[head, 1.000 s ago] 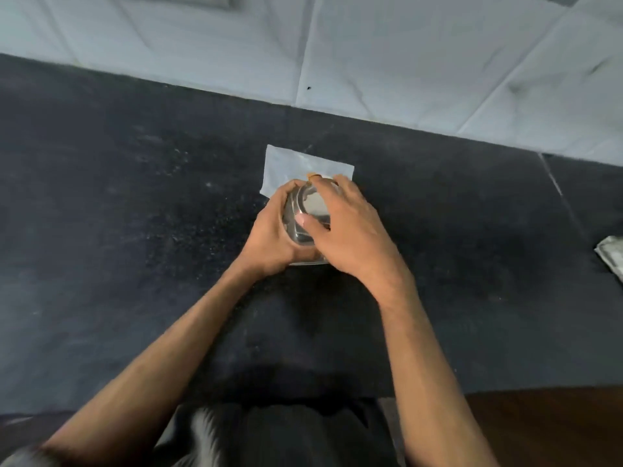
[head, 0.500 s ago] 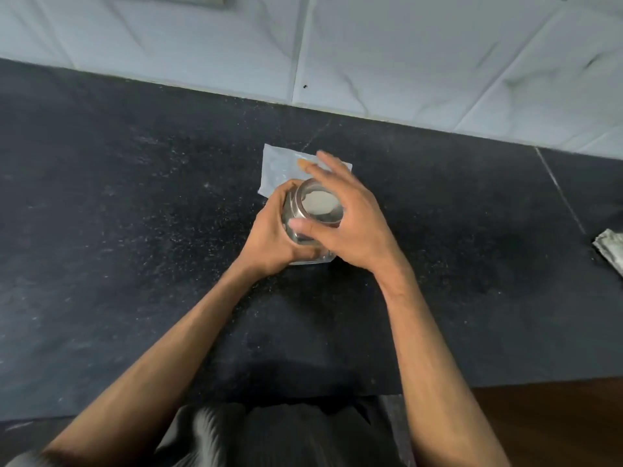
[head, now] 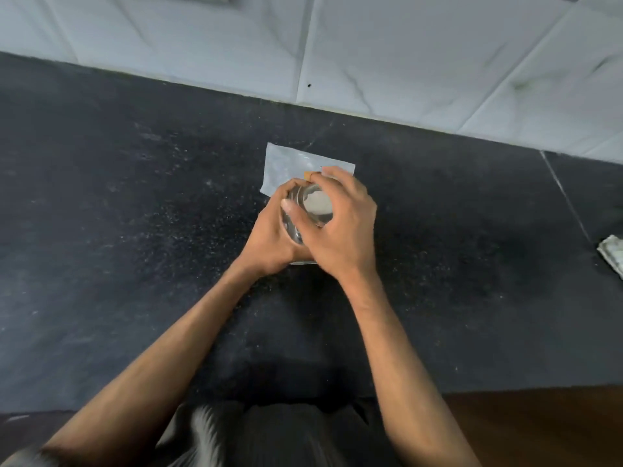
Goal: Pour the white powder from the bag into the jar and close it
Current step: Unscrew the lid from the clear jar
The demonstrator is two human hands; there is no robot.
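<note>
Glass is seen between two hands near the middle of the dark worktop [head: 135, 230]: one jar [head: 312, 210] is held upright there. The left hand [head: 273, 237] is wrapped around the jar's left side, its fingers pressed against the glass. The right hand [head: 340, 227] is arched over the top from the right, fingers curled around the lid [head: 317, 205], the thumb laid across the near left rim. Whether the lid is fully seated cannot be told. White powder is dimly visible through the top. One flattened clear bag [head: 290, 166] lies on the worktop just behind the jar, partly hidden by the fingers; a small orange mark shows at its near edge. One crumpled pale object [head: 612, 256] lies well apart at the right edge. White tiles [head: 404, 52] are seen behind the worktop.
</note>
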